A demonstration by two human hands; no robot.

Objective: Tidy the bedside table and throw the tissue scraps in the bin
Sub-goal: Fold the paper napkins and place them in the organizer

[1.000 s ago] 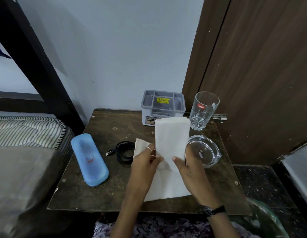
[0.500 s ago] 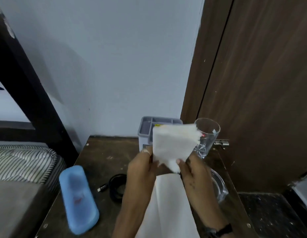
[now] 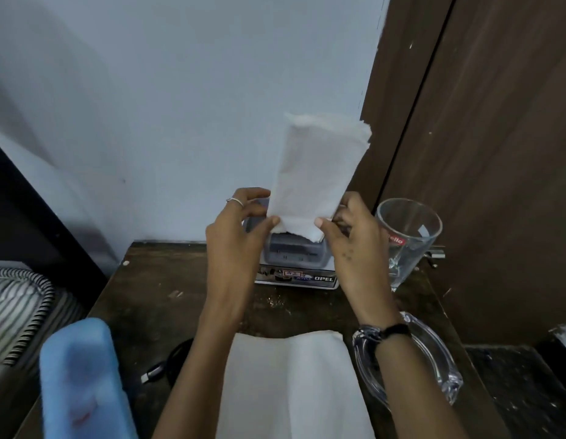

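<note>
Across the lower half of the frame runs a dark, scuffed bedside table (image 3: 167, 299), set against a pale wall (image 3: 180, 90) that fills the upper left; a brown wooden door (image 3: 497, 137) occupies the right side. At centre, the left hand (image 3: 235, 236) and right hand (image 3: 354, 239) pinch the lower corners of a folded tissue (image 3: 316, 166), thumb and fingers clamped on it, holding it upright above a grey organiser (image 3: 294, 258) at the table's back edge. Right of centre stands a clear glass (image 3: 408, 236); a glass ashtray (image 3: 433, 359) lies at lower right. A second white tissue (image 3: 291, 384) lies flat at bottom centre, beside a black cable (image 3: 174, 359). A blue case (image 3: 82, 381) fills the lower left, with striped bedding (image 3: 18, 305) at the left edge.
</note>
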